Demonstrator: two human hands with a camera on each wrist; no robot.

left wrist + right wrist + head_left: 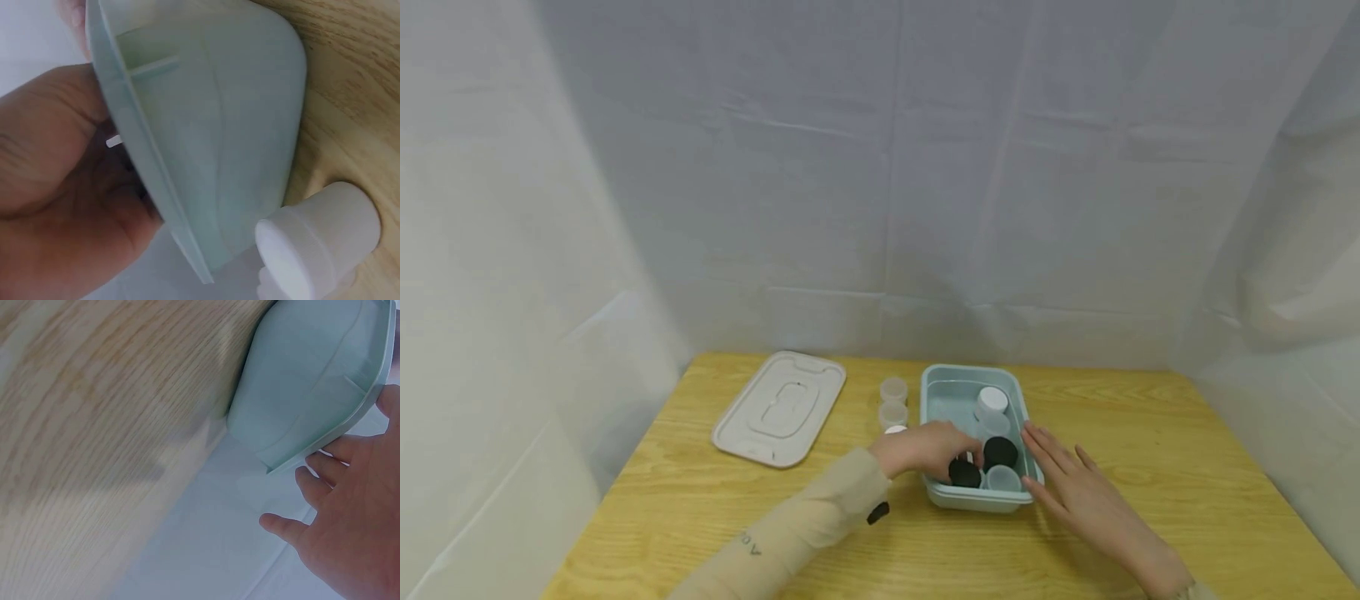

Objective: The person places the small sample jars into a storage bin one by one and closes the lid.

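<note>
Near the tabletop's front edge, the left hand (925, 450) reached into the pale green plastic bin (942, 392), fingers curled on a black-lidded jar (964, 472). The right hand (1075, 487) lay flat, steadying the bin's rim. Lifting the jar out seemed next, needing a firm grip.

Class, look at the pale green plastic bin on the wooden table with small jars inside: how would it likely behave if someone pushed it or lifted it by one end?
The bin looks like thin rigid plastic, so probably light and stiff. On the smooth table it would likely slide rather than tip, being low and wide. Tilted, the loose jars such as the black-lidded one would probably shift or roll.
</note>
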